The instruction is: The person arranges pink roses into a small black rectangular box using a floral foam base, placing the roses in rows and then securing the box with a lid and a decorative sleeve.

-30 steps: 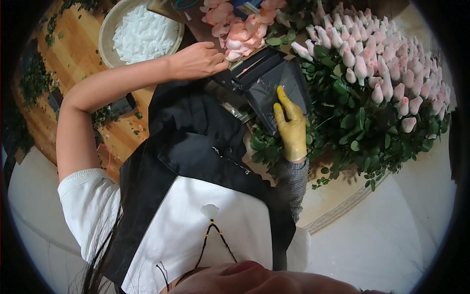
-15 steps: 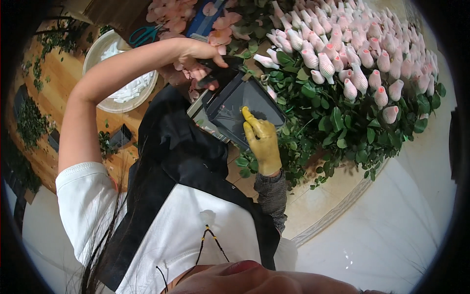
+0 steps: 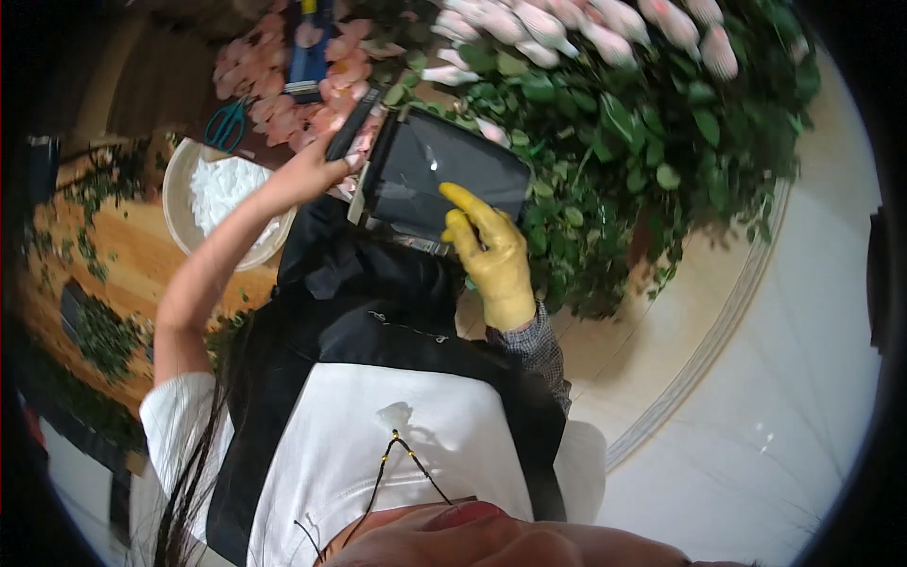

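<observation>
A dark rectangular panel with a glossy, reflective surface and a pale edge lies in front of my lap. Bare, my left hand grips a slim dark flat object beside the panel's left edge; its kind I cannot make out. My right hand, in a yellow glove, hovers at the panel's lower right with the index finger stretched out and nothing visible held. Whether that fingertip touches the surface, I cannot tell.
Pink roses in white netting with dense green leaves fill the right. Loose pink petals surround a blue tool. Teal scissors lie near a round tub of white pieces. Leaf scraps litter the wooden surface.
The view has shifted, with the roses now higher in it. My left hand has drawn left with the dark object, which now stands more upright. My right hand has shifted down across the panel.
</observation>
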Available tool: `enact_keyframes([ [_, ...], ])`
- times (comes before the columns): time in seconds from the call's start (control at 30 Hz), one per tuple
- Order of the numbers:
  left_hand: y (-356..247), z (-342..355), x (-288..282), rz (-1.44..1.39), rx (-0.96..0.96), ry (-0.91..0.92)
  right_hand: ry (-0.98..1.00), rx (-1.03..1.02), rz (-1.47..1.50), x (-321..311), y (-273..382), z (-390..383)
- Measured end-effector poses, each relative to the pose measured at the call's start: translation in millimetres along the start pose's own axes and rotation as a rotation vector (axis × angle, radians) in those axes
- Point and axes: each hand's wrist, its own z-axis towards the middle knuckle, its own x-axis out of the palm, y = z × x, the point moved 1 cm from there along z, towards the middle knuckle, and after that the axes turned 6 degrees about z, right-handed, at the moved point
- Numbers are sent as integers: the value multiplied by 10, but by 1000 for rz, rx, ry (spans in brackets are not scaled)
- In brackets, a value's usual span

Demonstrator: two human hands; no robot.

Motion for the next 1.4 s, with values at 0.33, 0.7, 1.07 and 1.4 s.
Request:
enact_keyframes([
  [0.33,-796,40,1275,978,1059,-190,-207,590,291,-441,-607,-837],
  [0.7,-408,354,1487,1178,923,-227,412,535,-113,-875,-1512,-487],
  [1.07,-431,350,1446,1171,922,-282,42,279,254,-520,-1839,-676],
  [1.4,1094,-438,419,833,354,-845,226,372,461,-1386,-1518,-1114],
])
